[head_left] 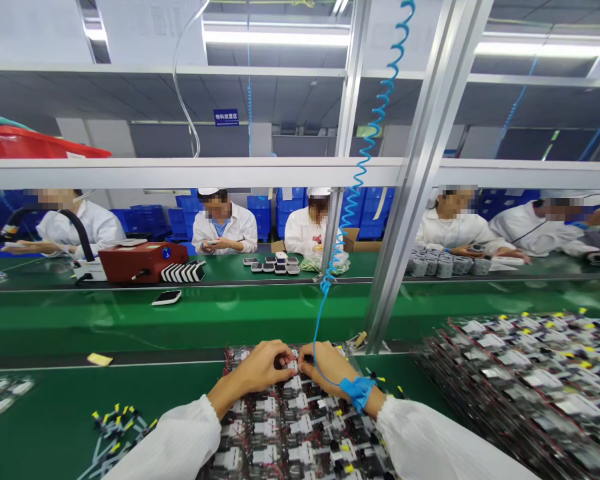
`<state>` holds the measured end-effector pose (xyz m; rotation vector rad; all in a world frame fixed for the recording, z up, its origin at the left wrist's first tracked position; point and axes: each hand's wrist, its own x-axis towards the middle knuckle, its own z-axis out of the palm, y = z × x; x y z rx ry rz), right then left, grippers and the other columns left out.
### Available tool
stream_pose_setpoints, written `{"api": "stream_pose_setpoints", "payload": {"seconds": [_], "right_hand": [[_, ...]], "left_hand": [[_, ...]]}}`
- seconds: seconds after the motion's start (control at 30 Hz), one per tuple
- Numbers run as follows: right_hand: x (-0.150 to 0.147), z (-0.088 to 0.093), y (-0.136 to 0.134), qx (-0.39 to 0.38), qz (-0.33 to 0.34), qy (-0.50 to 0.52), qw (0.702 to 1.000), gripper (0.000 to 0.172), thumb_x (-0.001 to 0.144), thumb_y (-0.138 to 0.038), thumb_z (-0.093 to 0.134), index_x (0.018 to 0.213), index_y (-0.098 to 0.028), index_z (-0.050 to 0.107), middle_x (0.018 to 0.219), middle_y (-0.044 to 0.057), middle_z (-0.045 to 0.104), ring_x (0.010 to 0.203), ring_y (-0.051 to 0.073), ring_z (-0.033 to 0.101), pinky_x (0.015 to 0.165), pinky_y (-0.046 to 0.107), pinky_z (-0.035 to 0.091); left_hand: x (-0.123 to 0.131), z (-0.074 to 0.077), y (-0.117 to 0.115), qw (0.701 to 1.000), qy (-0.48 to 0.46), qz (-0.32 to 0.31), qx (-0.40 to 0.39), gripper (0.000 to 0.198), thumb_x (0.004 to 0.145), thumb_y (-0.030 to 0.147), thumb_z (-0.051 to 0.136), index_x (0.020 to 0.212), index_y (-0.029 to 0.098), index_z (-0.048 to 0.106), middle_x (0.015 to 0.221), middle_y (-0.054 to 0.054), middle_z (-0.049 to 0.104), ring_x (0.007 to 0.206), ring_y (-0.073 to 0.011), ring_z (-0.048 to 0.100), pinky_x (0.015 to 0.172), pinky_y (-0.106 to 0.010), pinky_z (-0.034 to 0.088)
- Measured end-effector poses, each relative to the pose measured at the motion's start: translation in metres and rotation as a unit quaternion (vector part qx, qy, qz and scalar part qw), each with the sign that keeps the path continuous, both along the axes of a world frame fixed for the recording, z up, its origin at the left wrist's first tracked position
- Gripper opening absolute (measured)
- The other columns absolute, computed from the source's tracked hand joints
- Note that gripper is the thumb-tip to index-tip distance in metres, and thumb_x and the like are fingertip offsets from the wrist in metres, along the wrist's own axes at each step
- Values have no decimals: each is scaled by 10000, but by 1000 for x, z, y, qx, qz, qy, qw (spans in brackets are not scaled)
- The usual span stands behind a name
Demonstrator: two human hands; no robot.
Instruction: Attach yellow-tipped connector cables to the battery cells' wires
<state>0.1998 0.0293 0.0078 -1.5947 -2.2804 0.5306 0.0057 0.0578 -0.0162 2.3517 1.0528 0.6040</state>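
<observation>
Both of my hands meet over the far part of a clear plastic tray (pixel 279 437) filled with rows of small white-and-black assemblies with thin red wires. My left hand (pixel 265 367) is closed, thumb and fingers pinching a small white part (pixel 293 365). From the other side, the fingertips of my right hand (pixel 327 368) are closed at the same part, whose details are too small to make out. A blue wrist strap (pixel 359 392) with a coiled cord (pixel 363 160) is around my right wrist.
To the right rises a stack of similar filled trays (pixel 525 387). Several yellow-tipped small parts (pixel 117 433) lie at left. Beyond runs a green conveyor belt (pixel 260 320) carrying a white device (pixel 167 298). A metal post (pixel 405 180) stands ahead; co-workers (pixel 225 223) sit opposite.
</observation>
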Motion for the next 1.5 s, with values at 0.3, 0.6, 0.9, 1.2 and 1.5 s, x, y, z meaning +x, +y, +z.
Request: {"api": "stream_pose_setpoints", "payload": {"seconds": [0.3, 0.6, 0.9, 1.2, 1.5], "right_hand": [[31, 22, 5, 5, 16, 41, 999, 234, 771, -274, 683, 990, -239, 758, 861, 45, 750, 847, 252, 667, 705, 290, 418], [139, 10, 7, 33, -104, 245, 963, 564, 775, -647, 505, 966, -160, 716, 793, 75, 713, 624, 182, 588, 533, 269, 423], [162, -52, -9, 61, -225, 363, 902, 648, 639, -761, 595, 869, -167, 717, 696, 63, 659, 578, 175, 542, 521, 279, 428], [142, -9, -15, 58, -129, 261, 955, 648, 822, -694, 413, 1002, -147, 710, 762, 89, 691, 611, 202, 591, 535, 296, 452], [43, 31, 9, 23, 60, -3, 998, 192, 797, -281, 675, 939, -192, 769, 915, 89, 723, 884, 265, 660, 736, 304, 455]], "left_hand": [[-3, 2, -3, 999, 36, -1, -2, 182, 812, 258, 663, 987, 207, 665, 953, -24, 658, 898, -187, 611, 823, -278, 469], [-55, 46, -29, 997, 50, 61, 6, 316, 921, 340, 520, 1215, 244, 587, 1220, -62, 621, 1159, -231, 560, 1031, -355, 414], [-114, 66, -77, 984, 95, 152, -23, 290, 957, 391, 434, 1044, 274, 685, 1079, -18, 706, 1010, -216, 637, 914, -310, 472], [17, 52, -30, 971, 225, 74, 41, 127, 841, 235, 643, 957, 252, 692, 1023, -62, 699, 1009, -295, 643, 814, -344, 464], [13, 30, -19, 977, 190, 94, 29, 138, 808, 272, 647, 931, 216, 674, 958, -53, 690, 941, -259, 642, 751, -304, 444]]}}
